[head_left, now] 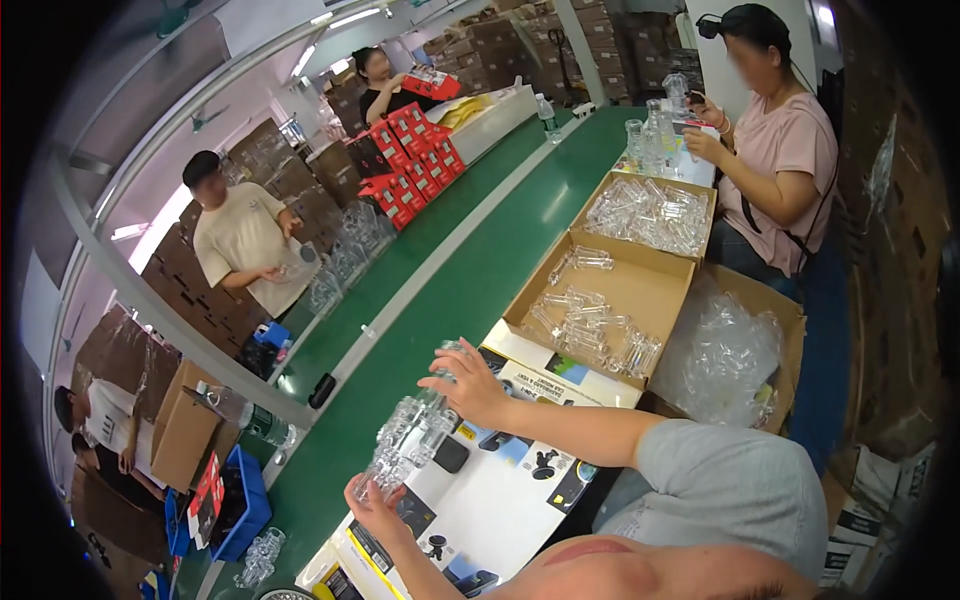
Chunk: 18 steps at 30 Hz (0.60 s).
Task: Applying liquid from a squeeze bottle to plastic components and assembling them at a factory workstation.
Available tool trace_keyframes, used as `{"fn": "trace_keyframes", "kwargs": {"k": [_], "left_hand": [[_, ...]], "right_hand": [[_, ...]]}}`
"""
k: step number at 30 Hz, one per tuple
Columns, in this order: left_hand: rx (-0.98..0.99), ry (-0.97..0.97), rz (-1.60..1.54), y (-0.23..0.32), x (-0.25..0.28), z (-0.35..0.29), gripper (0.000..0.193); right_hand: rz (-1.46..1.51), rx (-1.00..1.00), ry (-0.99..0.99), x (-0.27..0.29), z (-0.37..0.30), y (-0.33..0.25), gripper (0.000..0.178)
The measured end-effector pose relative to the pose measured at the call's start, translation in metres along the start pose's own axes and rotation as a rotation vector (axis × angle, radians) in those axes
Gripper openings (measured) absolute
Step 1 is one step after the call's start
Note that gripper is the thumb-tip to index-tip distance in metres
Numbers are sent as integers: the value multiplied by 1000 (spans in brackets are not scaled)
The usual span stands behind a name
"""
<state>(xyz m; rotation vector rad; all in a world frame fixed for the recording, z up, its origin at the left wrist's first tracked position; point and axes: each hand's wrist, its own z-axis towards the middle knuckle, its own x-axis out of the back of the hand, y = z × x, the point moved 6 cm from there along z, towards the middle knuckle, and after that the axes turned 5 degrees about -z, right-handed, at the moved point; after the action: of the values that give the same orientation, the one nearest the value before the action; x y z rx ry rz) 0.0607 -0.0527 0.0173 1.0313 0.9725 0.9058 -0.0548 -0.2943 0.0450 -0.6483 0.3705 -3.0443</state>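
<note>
A cluster of clear, glass-like tubular parts (412, 440) lies on printed cardboard (500, 492) at the belt's near edge. My right hand (470, 388) is at its far end, fingers curled around a clear tubular part (450, 350). Lower left, my left hand (378, 508) has its fingers bent around the near end of the cluster. Shine and overlap hide where one part stops and another starts. Beside the cluster, under my right forearm, sits a small black block (452, 456).
Cardboard trays with clear parts (590, 320) (650, 215) and a carton of plastic bags (725, 350) stand right. A green conveyor belt (470, 235) runs away from me. A bottle (245, 415) and blue crate (240, 505) are left. Co-workers (775, 150) (240, 240) handle items; red boxes (410, 160) are stacked beyond.
</note>
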Motion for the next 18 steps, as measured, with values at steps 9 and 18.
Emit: {"fn": "trace_keyframes", "kwargs": {"k": [9,18], "left_hand": [[-431,-47,-5,98,-96,32,42],[-731,-315,-95,181,-298,117,46]], "right_hand": [[163,-206,50,-1,0,26,43],[217,-281,-42,-23,-15,30,41]]}}
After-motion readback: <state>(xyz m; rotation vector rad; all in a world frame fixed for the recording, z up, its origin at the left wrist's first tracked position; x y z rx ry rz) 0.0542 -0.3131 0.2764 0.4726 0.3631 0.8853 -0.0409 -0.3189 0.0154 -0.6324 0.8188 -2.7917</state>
